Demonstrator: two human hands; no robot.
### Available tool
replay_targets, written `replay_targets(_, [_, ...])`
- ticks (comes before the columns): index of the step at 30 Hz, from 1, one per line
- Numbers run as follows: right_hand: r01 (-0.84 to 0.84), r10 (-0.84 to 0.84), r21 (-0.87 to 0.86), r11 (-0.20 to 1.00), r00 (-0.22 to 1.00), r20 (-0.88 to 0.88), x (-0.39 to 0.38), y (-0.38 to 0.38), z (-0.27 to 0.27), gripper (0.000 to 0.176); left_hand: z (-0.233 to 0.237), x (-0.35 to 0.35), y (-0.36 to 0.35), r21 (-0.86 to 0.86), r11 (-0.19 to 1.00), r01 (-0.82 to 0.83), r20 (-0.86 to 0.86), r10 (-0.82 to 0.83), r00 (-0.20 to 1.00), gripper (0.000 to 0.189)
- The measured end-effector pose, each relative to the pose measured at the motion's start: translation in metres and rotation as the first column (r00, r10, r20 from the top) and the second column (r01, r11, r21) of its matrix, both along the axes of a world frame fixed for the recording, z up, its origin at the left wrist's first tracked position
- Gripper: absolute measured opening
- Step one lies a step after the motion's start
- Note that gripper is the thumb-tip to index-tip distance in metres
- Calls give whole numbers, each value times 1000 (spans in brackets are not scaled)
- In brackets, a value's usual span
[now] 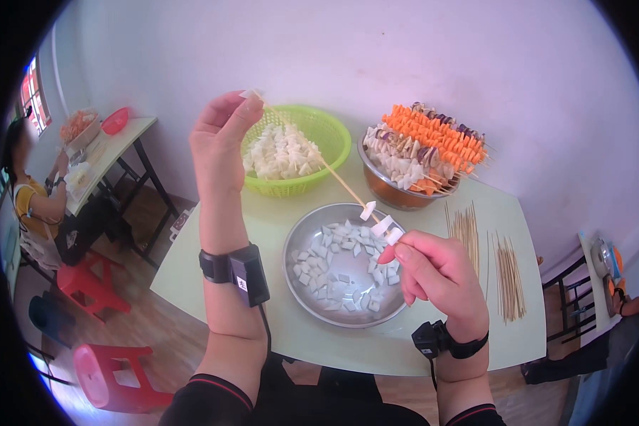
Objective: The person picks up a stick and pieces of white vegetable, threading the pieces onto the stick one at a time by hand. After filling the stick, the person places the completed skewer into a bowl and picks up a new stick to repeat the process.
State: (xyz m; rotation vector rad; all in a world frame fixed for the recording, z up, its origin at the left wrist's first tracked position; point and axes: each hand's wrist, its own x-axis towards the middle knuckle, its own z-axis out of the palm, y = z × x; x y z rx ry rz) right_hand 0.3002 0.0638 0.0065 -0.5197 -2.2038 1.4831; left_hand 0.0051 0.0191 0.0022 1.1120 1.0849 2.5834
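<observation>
Head view: one wooden skewer runs diagonally, its long axis going from far left to near right, over the green basket and the metal pan of loose white pieces. Its far end points to the left hand, whose thumb and fingers pinch a white chunk there. The right hand, fingers curled, pinches the near end beside threaded white chunks. Bare sticks lie to the right, running near to far.
</observation>
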Motion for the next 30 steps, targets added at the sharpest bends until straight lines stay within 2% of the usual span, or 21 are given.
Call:
replay_targets(14, [9,-9,23,1000,999,36,1,-3,0,21,0,0,-2,42,998,-37,-19,38,999,21])
replay_targets(16, [1,-1,-22,1000,1000,25,3,-3,1,21,1,1,-3,48,996,-73,-53,75,996,21])
replay_targets(22, [2,-3,-58,998,1000,-12,7,-1,4,22,1,1,-4,-9,991,-136,-156,132,979,19])
replay_targets(30, [19,-20,-53,998,1000,-22,9,-2,6,22,1,2,-2,-25,990,-138,-155,132,979,20])
